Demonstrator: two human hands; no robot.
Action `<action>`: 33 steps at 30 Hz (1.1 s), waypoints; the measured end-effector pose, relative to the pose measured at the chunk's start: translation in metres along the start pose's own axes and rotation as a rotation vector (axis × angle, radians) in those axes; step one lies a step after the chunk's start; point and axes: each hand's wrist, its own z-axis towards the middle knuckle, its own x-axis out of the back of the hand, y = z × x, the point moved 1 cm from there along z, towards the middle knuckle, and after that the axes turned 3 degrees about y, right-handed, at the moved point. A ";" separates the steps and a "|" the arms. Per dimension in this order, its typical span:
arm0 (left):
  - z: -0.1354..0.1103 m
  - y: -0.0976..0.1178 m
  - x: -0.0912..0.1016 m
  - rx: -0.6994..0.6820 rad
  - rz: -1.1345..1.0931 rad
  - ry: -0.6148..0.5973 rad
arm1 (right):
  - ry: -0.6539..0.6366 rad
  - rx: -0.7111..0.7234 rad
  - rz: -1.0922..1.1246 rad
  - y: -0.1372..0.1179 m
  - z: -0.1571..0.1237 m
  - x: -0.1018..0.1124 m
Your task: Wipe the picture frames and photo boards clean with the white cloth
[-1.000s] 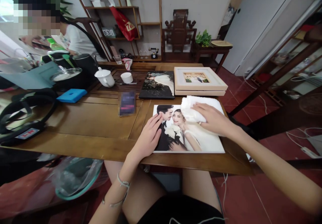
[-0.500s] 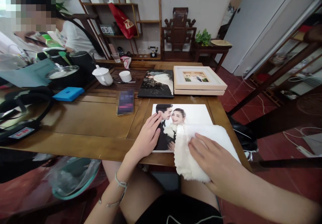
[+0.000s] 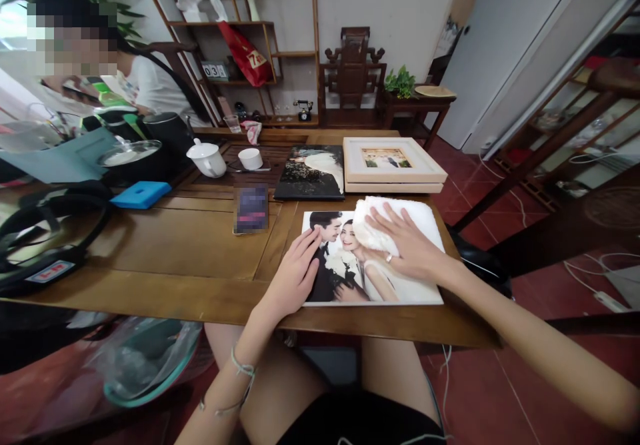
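A large wedding photo print (image 3: 350, 278) lies flat at the near right of the wooden table (image 3: 190, 245). My left hand (image 3: 295, 275) rests flat on the print's left edge, fingers stretched out. My right hand (image 3: 405, 242) presses a white cloth (image 3: 395, 218) onto the print's upper right part, fingers spread over the cloth.
Behind the print lie a dark photo (image 3: 313, 172) and a pale framed picture (image 3: 393, 163). A white teapot (image 3: 207, 158), a cup (image 3: 250, 158), a blue sponge (image 3: 141, 194) and black headphones (image 3: 45, 232) occupy the left. Another person (image 3: 125, 78) sits at the far left.
My right hand swept the cloth from the print's top right down to its near edge, then back up to the top right. My left hand stayed on the left edge.
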 end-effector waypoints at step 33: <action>0.000 -0.003 0.000 -0.023 -0.088 0.015 | -0.140 0.260 0.141 -0.093 -0.040 0.000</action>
